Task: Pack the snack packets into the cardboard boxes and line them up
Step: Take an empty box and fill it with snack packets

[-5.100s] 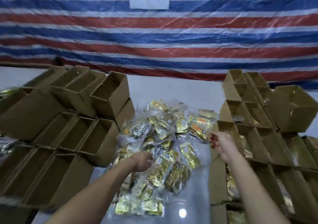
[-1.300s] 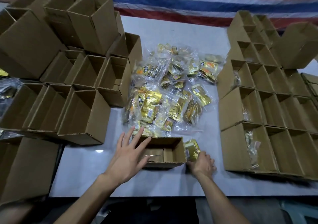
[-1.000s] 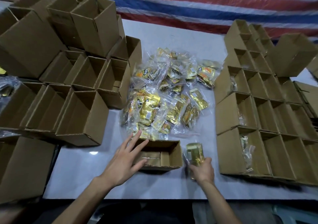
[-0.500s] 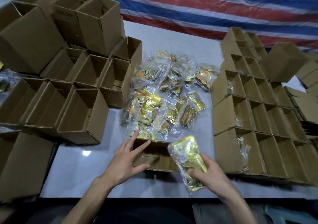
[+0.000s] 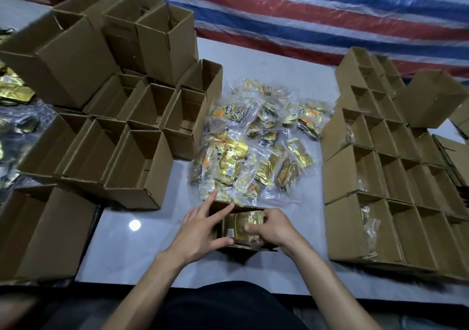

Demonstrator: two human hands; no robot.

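My right hand (image 5: 272, 228), gripping the packet (image 5: 238, 228), is now pushing it inside the box (image 5: 238, 247) rather than holding it above; my left hand (image 5: 200, 230), fingers straight, is steadying this nearly packed box

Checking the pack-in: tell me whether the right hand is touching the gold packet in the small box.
Touching. The head view shows the right hand with fingers curled onto the gold packet, pressing it into the small box.

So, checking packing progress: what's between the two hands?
A gold snack packet, set in the small cardboard box, seen in the head view.
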